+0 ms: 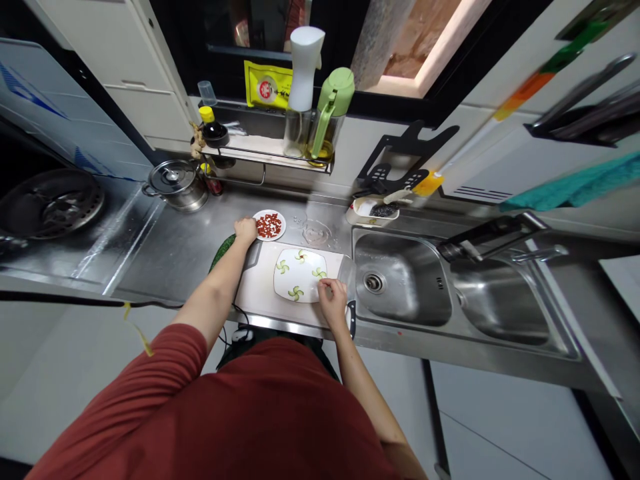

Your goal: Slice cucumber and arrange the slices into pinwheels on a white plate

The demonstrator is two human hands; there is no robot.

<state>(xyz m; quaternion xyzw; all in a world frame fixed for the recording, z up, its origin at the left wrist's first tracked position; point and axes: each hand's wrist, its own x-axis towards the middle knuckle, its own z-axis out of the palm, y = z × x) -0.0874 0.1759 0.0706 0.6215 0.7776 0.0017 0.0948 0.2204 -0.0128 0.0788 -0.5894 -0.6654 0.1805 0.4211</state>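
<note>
My left hand [245, 230], fingers curled, is at the left rim of a small white plate [284, 227] of chopped red pieces [269, 225]; what it holds, if anything, is hidden. Under that forearm lies a dark green cucumber-like vegetable [223, 252], partly covered. My right hand [333, 298] has its fingers pinched together at the right edge of a squarish white plate [300, 275]. Several pinwheels of thin green slices [295, 293] sit around this plate, and the top one has a little red at it. Beneath the plate is a pale cutting board [257, 293].
A knife [352, 319] with a black handle lies by the board's right end. Further right is a double steel sink [405, 280] with a faucet [537, 253]. A lidded pot [177, 185] stands back left, below a bottle shelf [265, 150]. Water is spilled behind the board.
</note>
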